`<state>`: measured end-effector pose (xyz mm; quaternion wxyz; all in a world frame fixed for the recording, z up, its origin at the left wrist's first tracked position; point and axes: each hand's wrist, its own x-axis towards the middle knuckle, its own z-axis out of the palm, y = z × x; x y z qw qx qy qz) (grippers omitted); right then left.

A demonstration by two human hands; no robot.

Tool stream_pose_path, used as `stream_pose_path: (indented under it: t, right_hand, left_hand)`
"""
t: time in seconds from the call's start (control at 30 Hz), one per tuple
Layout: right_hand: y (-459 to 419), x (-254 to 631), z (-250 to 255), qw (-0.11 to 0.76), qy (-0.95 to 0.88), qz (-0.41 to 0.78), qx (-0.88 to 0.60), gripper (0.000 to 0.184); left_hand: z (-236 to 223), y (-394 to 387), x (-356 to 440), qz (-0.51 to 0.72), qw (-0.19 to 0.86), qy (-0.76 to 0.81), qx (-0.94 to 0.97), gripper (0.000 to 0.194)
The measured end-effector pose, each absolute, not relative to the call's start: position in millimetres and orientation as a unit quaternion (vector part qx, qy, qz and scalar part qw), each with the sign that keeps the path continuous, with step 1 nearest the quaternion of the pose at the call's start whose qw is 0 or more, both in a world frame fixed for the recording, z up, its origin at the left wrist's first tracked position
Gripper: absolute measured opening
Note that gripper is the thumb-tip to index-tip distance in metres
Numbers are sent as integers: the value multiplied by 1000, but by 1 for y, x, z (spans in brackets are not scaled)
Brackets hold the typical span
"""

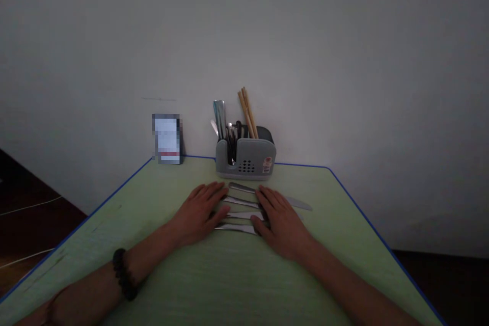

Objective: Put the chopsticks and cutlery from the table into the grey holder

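Several metal pieces of cutlery lie side by side across the table between my hands. The farthest is a table knife, its handle to the left and its blade showing beyond my right hand. Below it lies a second piece, with the nearest piece closest to me. My left hand rests with fingers stretched over their left ends. Across their right parts lies my right hand, fingers extended and thumb on the lower pieces. Both hands hide some ends, so I cannot tell every piece's kind.
A grey cutlery holder stands at the table's back edge, with wooden chopsticks and metal utensils upright in it. Left of it, a phone-like device with a blurred screen leans near the wall. The green table has blue edging.
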<state>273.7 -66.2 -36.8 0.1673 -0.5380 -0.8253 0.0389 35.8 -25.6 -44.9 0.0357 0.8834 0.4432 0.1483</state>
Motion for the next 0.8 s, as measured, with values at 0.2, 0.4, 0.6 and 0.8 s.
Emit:
stream_pose_path:
  t: [0.2,0.4,0.6,0.8]
  right_hand:
    - [-68,274,-37,185,-820,44,-540,52]
    - [-66,275,-41,203,-831,45,-516,48]
    - [-67,273,-38,215,-847,34,-486,40]
    - [-68,270,-36,242,-848,37,-470,30]
  left_hand:
    - [-47,-26,36,169,49,429,886,45]
    - [-44,-31,37,148,54,418,895,49]
    - [-45,-30,38,200,70,419,883,40]
    - [-44,-31,40,217,83,428,873,29]
